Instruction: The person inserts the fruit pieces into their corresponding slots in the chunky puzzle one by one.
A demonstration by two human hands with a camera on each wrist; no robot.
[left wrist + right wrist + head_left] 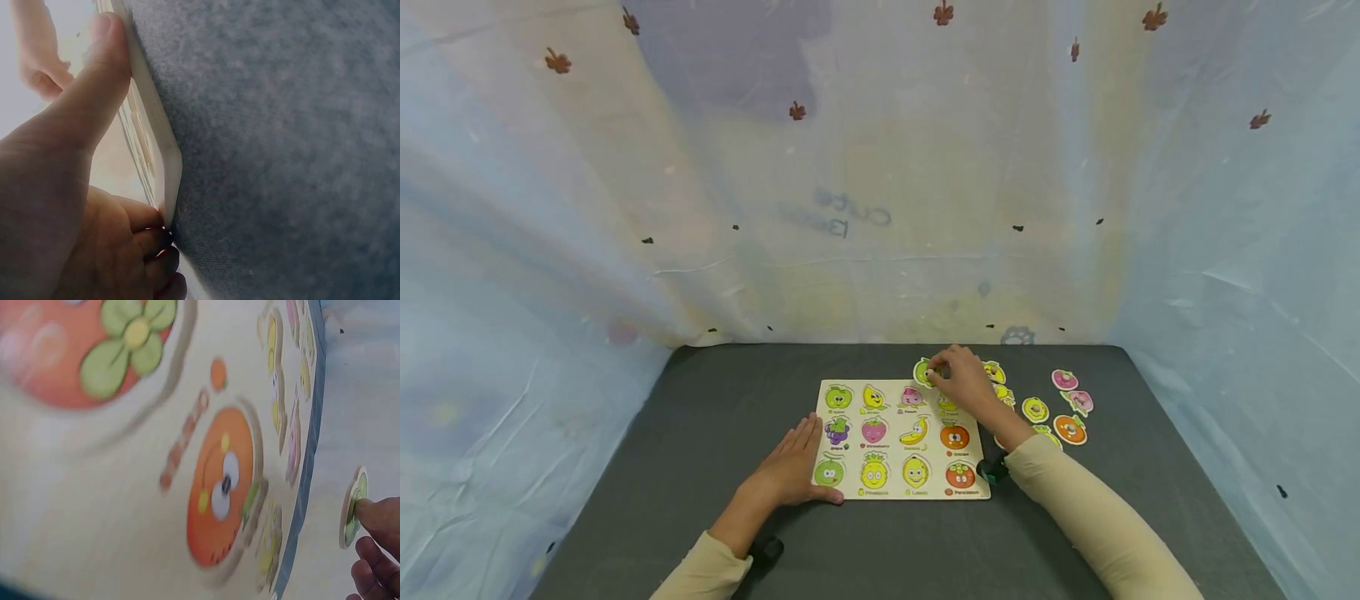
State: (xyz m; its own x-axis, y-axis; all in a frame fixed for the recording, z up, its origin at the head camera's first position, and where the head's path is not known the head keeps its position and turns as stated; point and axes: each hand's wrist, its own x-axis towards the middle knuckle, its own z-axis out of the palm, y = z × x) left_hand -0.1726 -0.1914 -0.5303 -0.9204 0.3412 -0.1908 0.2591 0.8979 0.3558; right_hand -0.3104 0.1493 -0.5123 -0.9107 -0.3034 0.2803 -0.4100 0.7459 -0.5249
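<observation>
A pale fruit puzzle board [895, 410] with rows of smiling fruit pictures lies on the dark table. Along its left edge rests my left hand [796, 468], fingers straight and thumb by the lower corner; the left wrist view shows the thumb [103, 81] against the board's side. My right hand [964, 379] pinches a green fruit puzzle piece [922, 372] just beyond the board's top edge. In the right wrist view that piece [354, 509] stands on edge between the fingertips, raised off the board. The right forearm covers part of the board's upper right.
Loose fruit pieces lie right of the board: an orange one [1070, 430], a yellow round one [1035, 409], pink ones [1064, 380] and others partly under the right arm. A printed curtain [880, 250] hangs behind the grey-black tabletop [722, 408].
</observation>
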